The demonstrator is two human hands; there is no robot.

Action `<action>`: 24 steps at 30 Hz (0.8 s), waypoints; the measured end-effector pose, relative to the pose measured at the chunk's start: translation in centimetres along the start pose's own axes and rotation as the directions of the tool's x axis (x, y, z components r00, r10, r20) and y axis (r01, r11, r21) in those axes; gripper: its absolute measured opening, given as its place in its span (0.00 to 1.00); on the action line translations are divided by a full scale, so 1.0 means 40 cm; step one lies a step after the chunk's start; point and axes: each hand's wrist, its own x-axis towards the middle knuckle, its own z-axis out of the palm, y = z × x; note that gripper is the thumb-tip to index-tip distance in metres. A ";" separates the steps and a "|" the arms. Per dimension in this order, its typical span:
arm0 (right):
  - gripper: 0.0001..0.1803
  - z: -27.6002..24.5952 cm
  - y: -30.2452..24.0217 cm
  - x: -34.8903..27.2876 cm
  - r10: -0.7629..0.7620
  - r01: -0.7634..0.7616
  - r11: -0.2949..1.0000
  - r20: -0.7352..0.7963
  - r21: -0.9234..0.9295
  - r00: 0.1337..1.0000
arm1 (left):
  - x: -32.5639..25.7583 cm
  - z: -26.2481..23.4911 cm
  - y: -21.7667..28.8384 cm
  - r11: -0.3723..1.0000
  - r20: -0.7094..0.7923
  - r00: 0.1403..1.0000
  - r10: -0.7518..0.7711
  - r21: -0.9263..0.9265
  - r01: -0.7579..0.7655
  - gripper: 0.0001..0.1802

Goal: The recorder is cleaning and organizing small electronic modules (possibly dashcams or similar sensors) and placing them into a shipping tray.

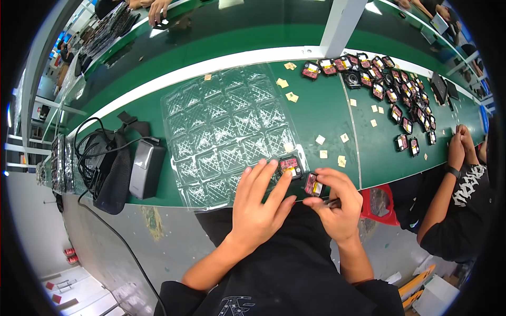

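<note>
A clear plastic tray with rows of square pockets lies on the green table in front of me. My left hand rests over its near right corner, fingers stretched out. One fingertip touches a small black square module with a red, white and yellow label, at the tray's corner pocket. Just right of it, my right hand pinches a similar black module, tilted on edge at the table's front edge. A thin dark object also shows under its fingers; its kind I cannot make out.
Many black modules are heaped at the back right. Small yellowish paper squares lie scattered about. A grey power bank-like box and a black pouch with cables lie left. A co-worker's hands are at far right.
</note>
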 end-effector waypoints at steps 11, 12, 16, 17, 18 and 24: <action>0.27 0.036 0.012 -0.006 -0.371 0.343 0.898 0.055 0.277 0.927 | -0.015 -0.037 0.031 -0.254 0.483 0.858 -0.178 -0.864 0.434 0.45; 0.27 0.040 0.016 -0.003 -0.453 0.421 0.863 0.059 0.280 0.889 | -0.015 -0.043 0.023 -0.312 0.549 0.824 -0.140 -0.814 0.489 0.47; 0.17 0.009 -0.024 0.009 -0.430 0.356 0.885 0.233 0.301 0.872 | -0.049 -0.042 -0.013 -0.210 0.578 0.816 0.006 -0.797 0.566 0.33; 0.17 0.007 -0.024 0.008 -0.429 0.354 0.885 0.235 0.301 0.872 | -0.060 -0.041 -0.018 -0.212 0.579 0.816 0.005 -0.797 0.566 0.33; 0.17 0.006 -0.024 0.007 -0.421 0.355 0.893 0.234 0.277 0.877 | -0.073 -0.038 -0.029 -0.305 0.592 0.805 0.046 -0.759 0.576 0.32; 0.16 0.014 -0.032 -0.005 -0.389 0.349 0.916 0.233 0.197 0.891 | -0.068 -0.050 -0.029 -0.481 0.600 0.799 0.050 -0.686 0.546 0.26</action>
